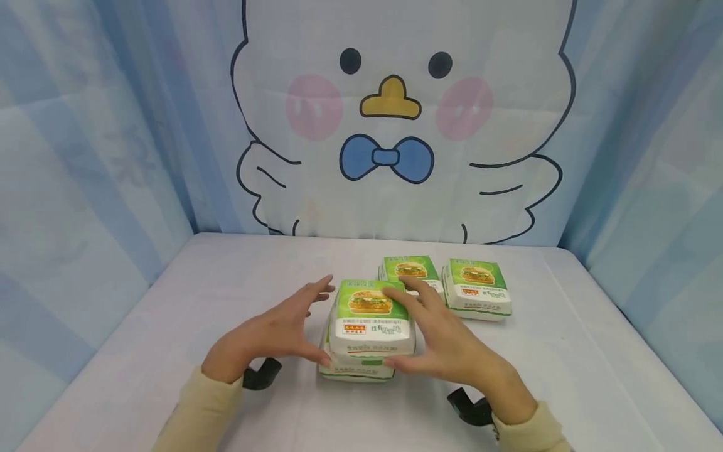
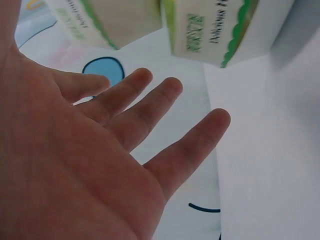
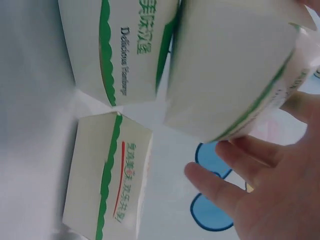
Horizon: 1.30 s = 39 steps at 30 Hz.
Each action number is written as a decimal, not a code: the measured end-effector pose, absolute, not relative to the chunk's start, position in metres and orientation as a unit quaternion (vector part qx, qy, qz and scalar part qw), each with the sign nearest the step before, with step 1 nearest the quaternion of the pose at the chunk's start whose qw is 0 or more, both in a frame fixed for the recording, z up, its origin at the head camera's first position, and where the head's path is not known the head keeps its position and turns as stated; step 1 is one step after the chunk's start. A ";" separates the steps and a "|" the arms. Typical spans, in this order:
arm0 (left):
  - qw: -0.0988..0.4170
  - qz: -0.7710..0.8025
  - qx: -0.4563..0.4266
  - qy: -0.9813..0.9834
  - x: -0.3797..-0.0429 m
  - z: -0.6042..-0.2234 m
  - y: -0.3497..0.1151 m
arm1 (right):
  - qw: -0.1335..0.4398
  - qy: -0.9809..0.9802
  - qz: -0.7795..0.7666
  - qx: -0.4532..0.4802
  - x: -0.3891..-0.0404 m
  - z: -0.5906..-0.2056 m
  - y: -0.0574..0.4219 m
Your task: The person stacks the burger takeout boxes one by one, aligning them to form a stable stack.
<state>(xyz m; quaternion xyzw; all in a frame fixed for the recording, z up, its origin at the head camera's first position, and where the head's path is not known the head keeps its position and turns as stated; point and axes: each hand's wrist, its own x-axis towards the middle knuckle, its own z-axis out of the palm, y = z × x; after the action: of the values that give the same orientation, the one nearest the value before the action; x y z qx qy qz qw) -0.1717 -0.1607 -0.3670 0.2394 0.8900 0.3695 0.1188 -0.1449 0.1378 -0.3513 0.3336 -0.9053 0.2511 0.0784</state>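
Two white-and-green hamburger boxes overlap at the centre of the table in the head view. My right hand [image 1: 452,342] holds the upper box [image 1: 369,329] with its thumb at the front and its fingers along the right side and top. That box tilts over the lower box [image 1: 353,375], which is mostly hidden beneath it in the head view. In the right wrist view, fingertips touch the upper box's edge. Left of both boxes, my left hand [image 1: 268,329] is spread, thumb tip right at the lower box's front corner. Its straight fingers [image 2: 192,145] stand apart from the boxes in the left wrist view.
Behind, on the white table [image 1: 243,270], sit two more hamburger boxes: a back box [image 1: 409,267] partly hidden by my right hand, and a right box [image 1: 480,307] beside it. A cloth backdrop [image 1: 390,207] with a cartoon bird encloses the table's back and sides.
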 end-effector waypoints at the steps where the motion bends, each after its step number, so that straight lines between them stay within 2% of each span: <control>1: 0.115 0.377 0.244 0.886 -0.171 -0.365 -0.162 | 0.086 -0.904 0.251 0.335 -0.145 -0.352 0.136; 8: 0.100 0.393 0.274 0.872 -0.167 -0.357 -0.165 | 0.106 -0.904 0.250 0.329 -0.145 -0.357 0.129; 20: 0.073 0.389 0.298 0.868 -0.164 -0.356 -0.159 | 0.063 -0.910 0.251 0.323 -0.144 -0.358 0.130; 25: 0.075 0.391 0.294 0.869 -0.165 -0.356 -0.159 | 0.051 -0.908 0.265 0.319 -0.147 -0.352 0.140; 30: 0.084 0.396 0.282 0.870 -0.165 -0.355 -0.160 | 0.062 -0.904 0.280 0.318 -0.155 -0.348 0.157; 39: 0.087 0.408 0.292 0.861 -0.165 -0.355 -0.163 | 0.059 -0.924 0.272 0.263 -0.162 -0.346 0.178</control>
<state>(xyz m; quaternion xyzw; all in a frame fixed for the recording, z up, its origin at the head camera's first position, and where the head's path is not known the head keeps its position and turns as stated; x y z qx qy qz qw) -0.1649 -0.1625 -0.3552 0.2917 0.8608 0.4079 0.0867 -0.1623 0.1780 -0.3464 0.2625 -0.9239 0.2718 0.0594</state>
